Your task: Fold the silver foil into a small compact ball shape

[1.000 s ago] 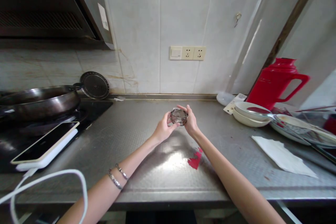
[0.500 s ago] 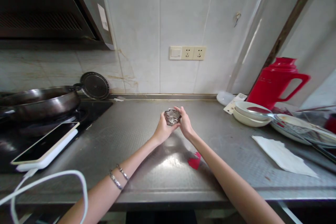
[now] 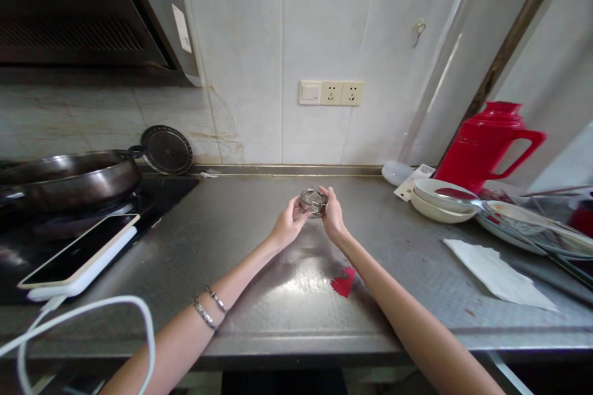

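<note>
A small clear glass dish (image 3: 314, 202) with a faceted rim is held up over the steel countertop (image 3: 241, 216), between my two hands. My left hand (image 3: 288, 223) grips its left side, thumb at the front and fingers curled behind. Against the right side of the dish, my right hand (image 3: 332, 215) is closed with its fingers along the rim. Below the hands, a torn red scrap (image 3: 343, 282) lies on the counter beside my right forearm. Two silver bracelets circle my left forearm.
At left are a steel pan (image 3: 69, 182) on the stove, a round black lid (image 3: 165, 149) and a phone (image 3: 78, 253) with a white cable. Stacked bowls (image 3: 440, 213), a red thermos (image 3: 482, 151), plates and a white napkin (image 3: 498, 274) are at right.
The glass dish has shifted slightly right and tilted in my hands. My left fingers have moved along its edge, and my right hand has moved a little right.
</note>
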Demonstrator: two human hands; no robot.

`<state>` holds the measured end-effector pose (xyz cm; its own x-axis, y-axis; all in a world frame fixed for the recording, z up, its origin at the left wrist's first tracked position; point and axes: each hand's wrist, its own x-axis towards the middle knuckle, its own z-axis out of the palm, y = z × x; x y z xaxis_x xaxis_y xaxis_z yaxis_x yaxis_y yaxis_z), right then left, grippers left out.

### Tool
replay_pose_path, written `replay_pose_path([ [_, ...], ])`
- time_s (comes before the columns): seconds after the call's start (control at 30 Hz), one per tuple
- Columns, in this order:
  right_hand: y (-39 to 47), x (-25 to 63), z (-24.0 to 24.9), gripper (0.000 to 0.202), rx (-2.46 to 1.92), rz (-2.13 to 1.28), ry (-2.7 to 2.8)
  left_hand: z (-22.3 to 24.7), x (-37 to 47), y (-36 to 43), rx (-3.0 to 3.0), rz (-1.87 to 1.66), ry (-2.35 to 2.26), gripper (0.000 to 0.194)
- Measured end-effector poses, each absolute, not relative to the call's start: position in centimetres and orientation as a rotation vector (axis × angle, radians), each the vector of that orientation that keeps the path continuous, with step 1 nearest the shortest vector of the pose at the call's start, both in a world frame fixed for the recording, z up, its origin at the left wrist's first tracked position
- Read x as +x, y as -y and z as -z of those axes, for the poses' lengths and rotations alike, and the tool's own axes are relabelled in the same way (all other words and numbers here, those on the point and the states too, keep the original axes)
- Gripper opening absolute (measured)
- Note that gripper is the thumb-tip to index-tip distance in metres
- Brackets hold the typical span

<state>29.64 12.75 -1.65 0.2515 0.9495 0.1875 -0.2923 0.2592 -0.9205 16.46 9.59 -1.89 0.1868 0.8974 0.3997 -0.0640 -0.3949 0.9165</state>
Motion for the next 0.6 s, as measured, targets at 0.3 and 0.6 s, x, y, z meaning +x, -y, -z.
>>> replay_pose_path([
  [0.3,-11.2,28.6,0.4,0.058,-0.771,-1.205,0.995,1.5,16.6,-9.1,1.441,-1.232,-0.763,0.073],
  [0.6,-10.6,27.8,0.6,0.058,-0.917,-0.964,1.108,2.7,17.0,-9.6,1.509,-1.476,-1.01,0.062],
])
